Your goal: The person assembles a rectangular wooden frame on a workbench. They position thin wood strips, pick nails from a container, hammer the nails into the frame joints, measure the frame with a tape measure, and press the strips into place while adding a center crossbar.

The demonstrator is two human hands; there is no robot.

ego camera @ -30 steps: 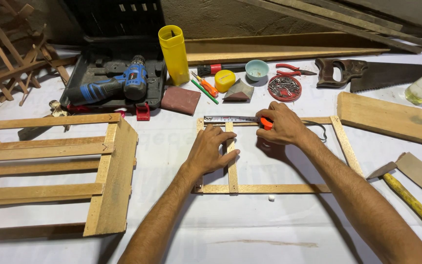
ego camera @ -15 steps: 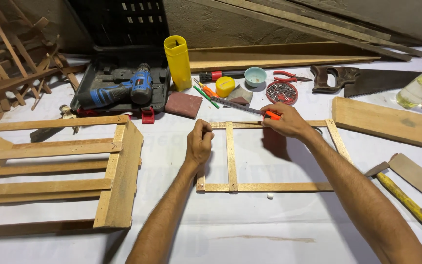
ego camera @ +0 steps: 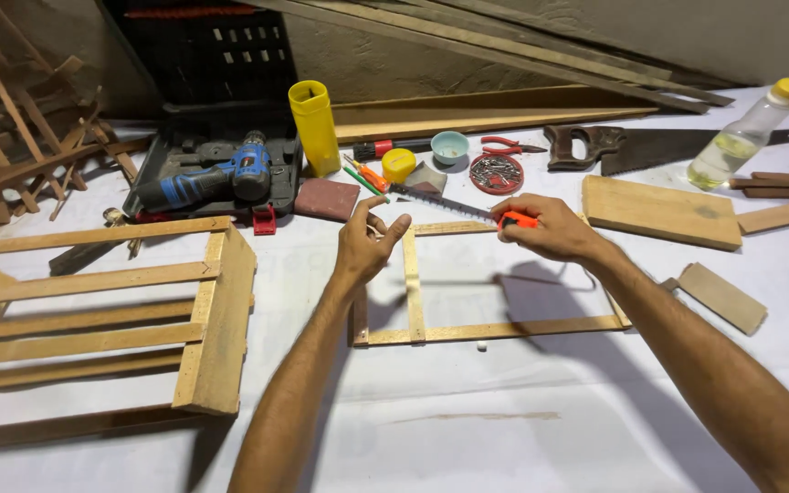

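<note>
Two hands over the frame [ego camera: 495,324], seen from the head camera. Right hand [ego camera: 545,228] is closed around an orange-handled saw [ego camera: 454,206], its thin blade reaching left across the frame's top rail. Left hand [ego camera: 364,245] hovers loose and half open at the near-left corner, fingers spread, gripping nothing. That's the worry: with no hand pressing down, the light frame on the white sheet [ego camera: 468,429] could skid as soon as the blade bites, and the cut would wander. The spread fingers are close to the blade tip too, so a slip could catch them. A thin blade held only from the far end may flex and bind. Just behind lie a dish of screws [ego camera: 495,173], a yellow cap [ego camera: 399,164] and pencils [ego camera: 358,178]; a jolt could scatter them. Left, the crate [ego camera: 216,319] sits well apart.
</note>
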